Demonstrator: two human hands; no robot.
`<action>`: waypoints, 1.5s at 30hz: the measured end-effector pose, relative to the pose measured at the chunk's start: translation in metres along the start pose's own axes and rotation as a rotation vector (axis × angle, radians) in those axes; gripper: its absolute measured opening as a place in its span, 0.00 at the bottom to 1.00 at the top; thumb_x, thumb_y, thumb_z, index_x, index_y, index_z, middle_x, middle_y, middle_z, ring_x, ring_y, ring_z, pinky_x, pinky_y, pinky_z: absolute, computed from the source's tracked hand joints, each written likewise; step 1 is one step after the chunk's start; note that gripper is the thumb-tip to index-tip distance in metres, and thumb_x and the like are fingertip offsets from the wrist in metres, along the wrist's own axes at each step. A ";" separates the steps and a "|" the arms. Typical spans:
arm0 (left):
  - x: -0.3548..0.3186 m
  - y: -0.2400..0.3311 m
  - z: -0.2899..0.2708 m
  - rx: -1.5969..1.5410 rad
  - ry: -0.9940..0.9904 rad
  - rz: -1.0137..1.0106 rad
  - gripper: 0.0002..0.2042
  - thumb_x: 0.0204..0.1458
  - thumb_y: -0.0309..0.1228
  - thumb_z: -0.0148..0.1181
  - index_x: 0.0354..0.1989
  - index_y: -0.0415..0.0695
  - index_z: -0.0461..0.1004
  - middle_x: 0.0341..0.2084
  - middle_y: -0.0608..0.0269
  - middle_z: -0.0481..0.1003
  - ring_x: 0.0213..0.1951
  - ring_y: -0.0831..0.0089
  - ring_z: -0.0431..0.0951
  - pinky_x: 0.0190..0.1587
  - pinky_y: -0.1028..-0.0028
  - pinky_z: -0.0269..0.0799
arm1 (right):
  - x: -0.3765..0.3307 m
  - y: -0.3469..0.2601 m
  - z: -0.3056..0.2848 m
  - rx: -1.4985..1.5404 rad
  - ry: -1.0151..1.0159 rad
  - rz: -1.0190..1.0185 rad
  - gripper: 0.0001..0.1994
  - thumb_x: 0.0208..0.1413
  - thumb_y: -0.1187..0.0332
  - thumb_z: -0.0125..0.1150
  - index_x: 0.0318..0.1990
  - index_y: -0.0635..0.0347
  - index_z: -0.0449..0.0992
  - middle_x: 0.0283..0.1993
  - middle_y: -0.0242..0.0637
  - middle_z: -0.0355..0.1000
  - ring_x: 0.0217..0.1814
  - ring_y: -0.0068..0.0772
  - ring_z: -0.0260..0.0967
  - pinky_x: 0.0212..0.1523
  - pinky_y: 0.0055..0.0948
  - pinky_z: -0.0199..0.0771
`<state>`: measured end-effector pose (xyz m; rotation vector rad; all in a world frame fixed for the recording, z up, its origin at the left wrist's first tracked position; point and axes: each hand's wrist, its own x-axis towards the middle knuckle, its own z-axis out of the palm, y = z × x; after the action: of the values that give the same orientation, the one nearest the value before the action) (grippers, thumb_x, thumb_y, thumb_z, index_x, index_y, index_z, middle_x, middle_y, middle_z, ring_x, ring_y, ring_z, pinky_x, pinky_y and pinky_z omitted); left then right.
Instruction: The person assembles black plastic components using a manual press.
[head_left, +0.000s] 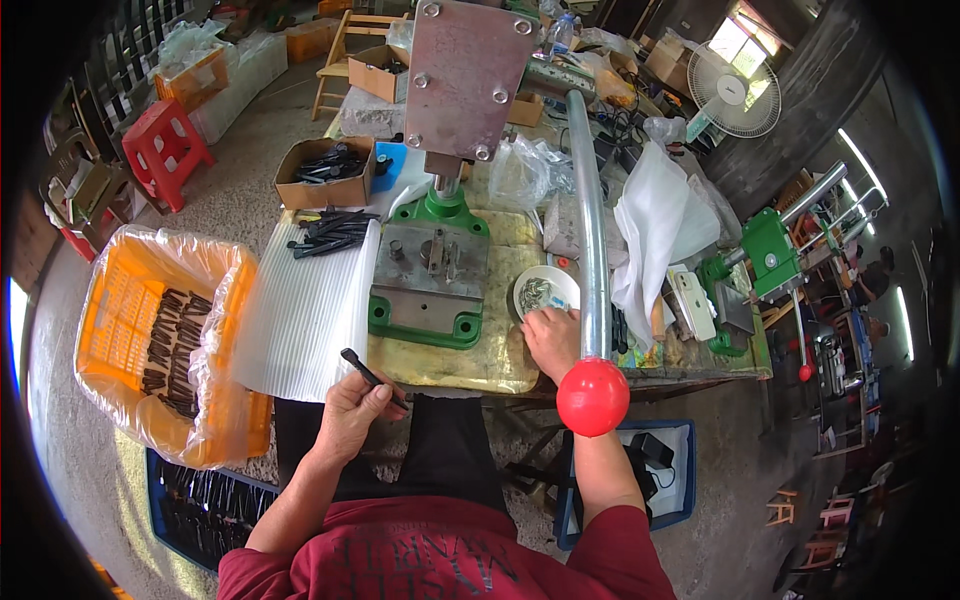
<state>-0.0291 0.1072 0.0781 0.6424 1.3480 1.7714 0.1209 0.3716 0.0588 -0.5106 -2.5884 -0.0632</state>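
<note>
My left hand is closed around a slim black plastic handle-like piece, held in front of the bench's near edge. One end of the piece sticks up past my thumb and the other shows beyond my fingers. At the near rim of a white bowl, my right hand has its fingers curled down and together. Small silvery metal pieces lie in the bowl; whatever my fingertips pinch there is hidden. Between and beyond my hands stands a hand press with a green base and a metal fixture block.
The press's steel lever with a red ball knob hangs over my right forearm. Black pieces lie on white foam sheet. A cardboard box holds more. An orange crate stands left; a second green press stands right.
</note>
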 end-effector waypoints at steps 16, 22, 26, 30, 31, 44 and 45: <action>-0.003 -0.002 -0.002 0.007 0.005 -0.006 0.08 0.49 0.31 0.50 0.31 0.39 0.66 0.24 0.60 0.71 0.23 0.77 0.73 0.26 0.81 0.70 | 0.004 0.035 0.018 0.378 0.265 0.443 0.04 0.44 0.72 0.52 0.28 0.62 0.70 0.25 0.45 0.68 0.27 0.46 0.65 0.28 0.37 0.64; -0.002 -0.006 -0.001 -0.023 -0.010 0.000 0.08 0.49 0.30 0.50 0.31 0.38 0.66 0.24 0.60 0.71 0.23 0.76 0.73 0.26 0.81 0.70 | 0.000 0.038 0.029 0.268 0.095 0.414 0.04 0.43 0.71 0.51 0.27 0.60 0.71 0.25 0.42 0.68 0.29 0.43 0.66 0.30 0.37 0.62; -0.002 -0.005 -0.002 -0.012 -0.030 -0.031 0.06 0.50 0.28 0.47 0.31 0.37 0.66 0.26 0.60 0.71 0.26 0.77 0.72 0.29 0.80 0.71 | 0.006 0.029 0.030 0.191 0.036 0.387 0.05 0.45 0.69 0.50 0.28 0.58 0.70 0.28 0.39 0.68 0.32 0.41 0.66 0.34 0.39 0.59; -0.003 -0.005 -0.002 -0.016 -0.014 -0.039 0.06 0.50 0.28 0.48 0.31 0.37 0.67 0.26 0.60 0.71 0.26 0.77 0.72 0.29 0.80 0.71 | 0.017 0.024 0.036 0.127 0.030 0.386 0.05 0.45 0.68 0.50 0.28 0.58 0.69 0.28 0.39 0.68 0.32 0.42 0.66 0.35 0.43 0.57; -0.003 -0.005 -0.002 -0.014 -0.012 -0.039 0.06 0.50 0.28 0.48 0.31 0.37 0.67 0.26 0.60 0.71 0.26 0.77 0.72 0.29 0.80 0.71 | 0.021 0.022 0.035 0.100 -0.014 0.411 0.06 0.45 0.67 0.50 0.28 0.58 0.69 0.28 0.39 0.68 0.32 0.42 0.66 0.35 0.44 0.57; -0.002 -0.007 -0.004 -0.018 -0.024 -0.049 0.07 0.50 0.29 0.48 0.31 0.37 0.67 0.26 0.61 0.71 0.27 0.77 0.72 0.29 0.80 0.71 | 0.029 0.008 0.016 -0.025 -0.228 0.397 0.07 0.46 0.69 0.47 0.28 0.64 0.65 0.27 0.48 0.67 0.30 0.49 0.65 0.31 0.43 0.63; -0.002 -0.007 -0.005 -0.013 -0.030 -0.047 0.07 0.50 0.29 0.48 0.31 0.37 0.67 0.26 0.61 0.71 0.27 0.77 0.71 0.29 0.80 0.71 | 0.028 0.008 0.014 -0.026 -0.229 0.395 0.07 0.46 0.69 0.47 0.28 0.64 0.65 0.27 0.48 0.67 0.30 0.49 0.65 0.31 0.43 0.63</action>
<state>-0.0293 0.1033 0.0701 0.6224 1.3205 1.7248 0.0950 0.3905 0.0600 -1.0838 -2.6531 0.1024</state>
